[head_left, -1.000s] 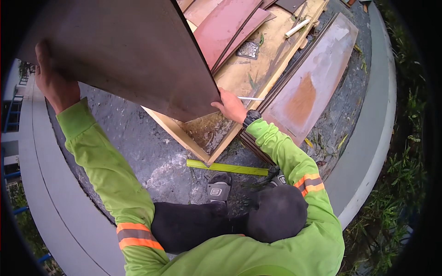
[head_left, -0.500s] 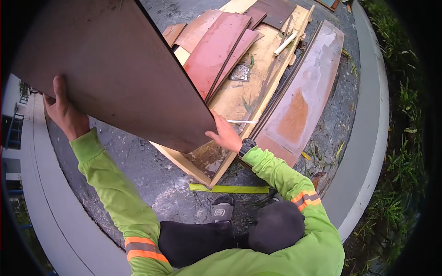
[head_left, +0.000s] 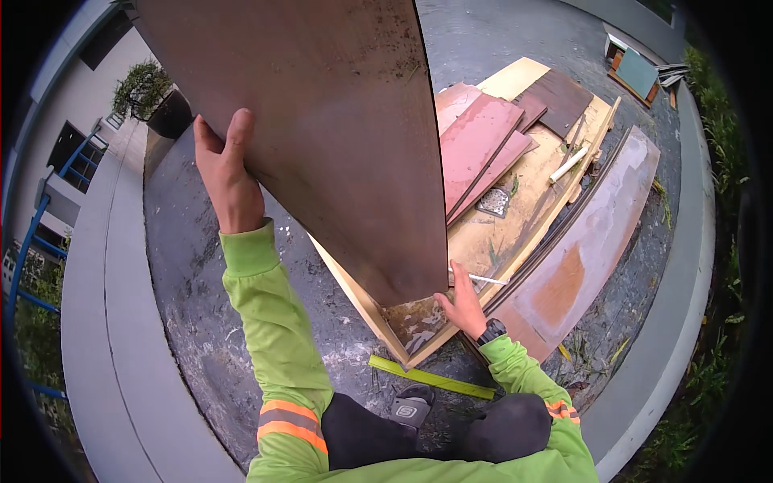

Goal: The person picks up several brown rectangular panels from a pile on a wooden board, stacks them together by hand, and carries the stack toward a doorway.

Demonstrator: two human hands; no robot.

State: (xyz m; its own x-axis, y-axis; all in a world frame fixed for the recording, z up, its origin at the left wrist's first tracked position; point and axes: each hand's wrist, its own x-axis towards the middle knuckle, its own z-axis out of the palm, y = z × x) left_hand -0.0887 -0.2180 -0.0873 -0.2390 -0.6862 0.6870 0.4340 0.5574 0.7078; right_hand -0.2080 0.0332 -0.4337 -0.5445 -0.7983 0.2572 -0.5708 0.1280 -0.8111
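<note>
A large brown wooden panel (head_left: 338,145) is raised in front of me, tilted, its upper end out of frame. My left hand (head_left: 231,173) grips its left edge, thumb on the near face and the other fingers mostly hidden behind. At the lower right corner, my right hand (head_left: 465,302) holds the panel's edge between thumb and fingers. A thin white stick (head_left: 488,279) shows just beyond the right fingers; whether they hold it I cannot tell. Below the panel lies a shallow pale wooden frame (head_left: 439,341), with several reddish panels (head_left: 481,137) stacked on its far part.
A long weathered panel (head_left: 576,258) lies right of the frame. A yellow-green strip (head_left: 432,378) rests near my sandalled foot (head_left: 411,408). A pale rod (head_left: 569,163) and a small drain cover (head_left: 493,202) are on the frame. A potted plant (head_left: 165,109) stands far left.
The brown panel now stands more upright, and my left hand has risen with it. My view has shifted up and left, showing more of the far ground. My right hand stays at the lower corner.
</note>
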